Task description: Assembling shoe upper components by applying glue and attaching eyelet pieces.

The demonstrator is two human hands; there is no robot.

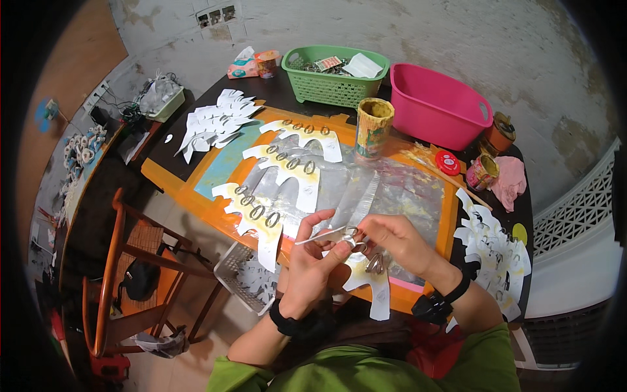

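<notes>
My left hand (312, 260) and my right hand (396, 239) meet over the near edge of an orange work board (196, 196). Between the fingertips of both hands is a small metal ring (351, 234). The left hand also pinches a thin pale stick (320, 236) that points left. Just below the hands lies a white paper cutout (372, 281) with metal rings glued on it. More white cutouts with rows of rings (287, 166) lie on clear plastic sheet (392, 189) across the board.
A yellow-smeared glue can (373, 125) stands at the board's far edge. Behind it are a green basket (334, 75) and a pink tub (436, 104). Stacks of white cutouts lie at left (215, 121) and right (493, 251). A wooden chair (130, 274) and a white basket (245, 277) stand at lower left.
</notes>
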